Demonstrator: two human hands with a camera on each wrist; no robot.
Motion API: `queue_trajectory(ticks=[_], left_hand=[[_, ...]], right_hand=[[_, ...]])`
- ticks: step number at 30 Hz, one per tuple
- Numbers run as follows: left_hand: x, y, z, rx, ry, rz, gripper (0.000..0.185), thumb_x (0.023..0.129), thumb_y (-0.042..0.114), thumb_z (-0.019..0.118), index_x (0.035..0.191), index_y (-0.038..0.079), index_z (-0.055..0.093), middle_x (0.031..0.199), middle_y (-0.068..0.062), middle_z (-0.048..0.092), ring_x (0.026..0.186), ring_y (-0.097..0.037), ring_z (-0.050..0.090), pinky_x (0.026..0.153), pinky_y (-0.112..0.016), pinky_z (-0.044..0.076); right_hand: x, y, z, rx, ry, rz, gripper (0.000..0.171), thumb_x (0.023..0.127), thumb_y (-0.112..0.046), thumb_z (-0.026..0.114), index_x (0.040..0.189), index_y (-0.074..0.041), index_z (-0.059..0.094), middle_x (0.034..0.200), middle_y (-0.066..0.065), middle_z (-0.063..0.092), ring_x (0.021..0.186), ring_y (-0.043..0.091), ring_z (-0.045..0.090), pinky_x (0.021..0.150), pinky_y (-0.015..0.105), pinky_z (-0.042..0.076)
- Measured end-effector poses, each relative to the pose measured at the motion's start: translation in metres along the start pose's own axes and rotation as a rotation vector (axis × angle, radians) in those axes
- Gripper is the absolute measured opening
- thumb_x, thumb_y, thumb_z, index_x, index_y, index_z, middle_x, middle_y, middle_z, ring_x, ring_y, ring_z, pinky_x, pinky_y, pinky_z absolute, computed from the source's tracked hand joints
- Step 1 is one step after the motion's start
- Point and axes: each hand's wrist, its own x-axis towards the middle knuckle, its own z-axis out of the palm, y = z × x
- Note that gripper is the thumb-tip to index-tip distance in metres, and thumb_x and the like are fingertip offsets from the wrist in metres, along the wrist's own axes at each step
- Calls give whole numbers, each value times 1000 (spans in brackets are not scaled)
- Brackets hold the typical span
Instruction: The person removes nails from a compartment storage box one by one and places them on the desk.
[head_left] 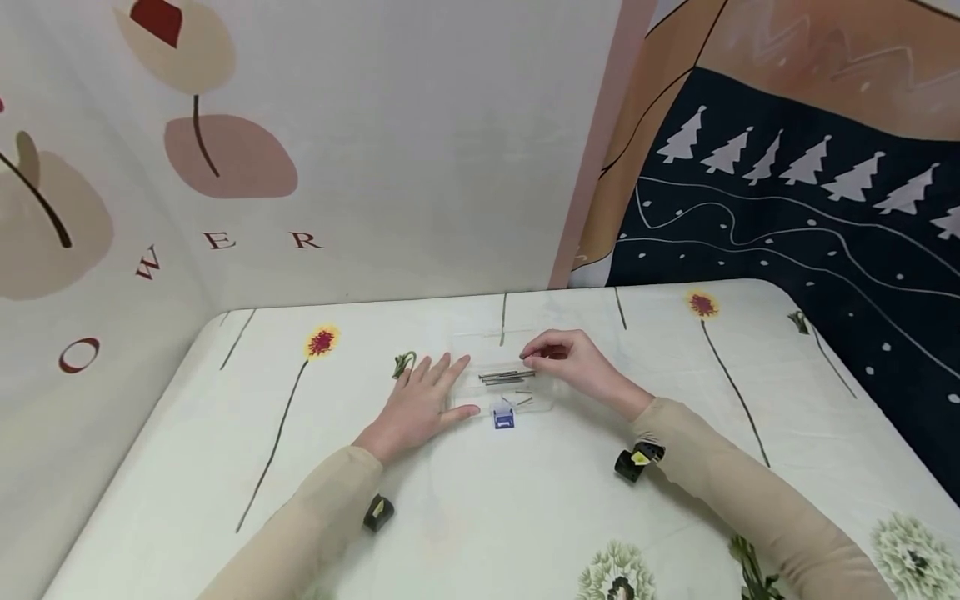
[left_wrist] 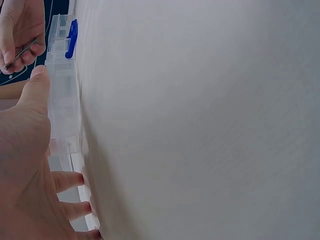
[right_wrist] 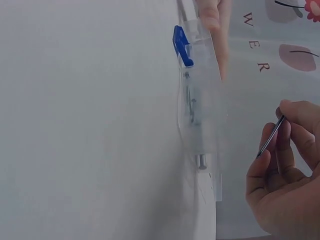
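Head view: your left hand (head_left: 420,406) flat, fingers straight, steadying clear plastic box with blue latch (head_left: 504,385) mid-desk (head_left: 525,500). Right hand (head_left: 570,360) fingers pinch thin metal rod (right_wrist: 270,137) above box. Several rods already inside; this one left to place.

You see a clear plastic box (head_left: 501,385) with a blue latch (head_left: 504,419), open on the table (head_left: 525,500), thin metal rods (head_left: 506,377) lying inside.
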Motion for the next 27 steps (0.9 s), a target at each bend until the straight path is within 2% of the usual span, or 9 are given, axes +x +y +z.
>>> queue_trajectory(ticks=[13, 19, 27], left_hand=[[-1, 1, -1, 19, 6, 5, 81, 93, 62, 48, 155, 18, 22, 155, -20, 24, 139, -48, 18, 109, -63, 13], [-2, 2, -4, 6, 9, 8, 81, 92, 62, 48, 155, 17, 23, 155, -20, 24, 139, -49, 18, 109, -63, 13], [-1, 0, -1, 16, 13, 13, 81, 92, 63, 48, 155, 18, 23, 155, -20, 25, 139, -49, 20, 109, -63, 14]], right_hand=[[-8, 11, -20, 1, 98, 35, 15, 88, -2, 69, 101, 4, 71, 100, 12, 69, 86, 15, 63, 75, 24, 51], [-14, 12, -30, -21, 130, 63, 17, 90, -7, 68, 103, 4, 71, 102, 15, 69, 87, 15, 63, 74, 24, 50], [-20, 25, -45, -69, 155, 100, 19, 91, -11, 68, 105, 3, 71, 102, 13, 69, 86, 15, 62, 73, 23, 49]])
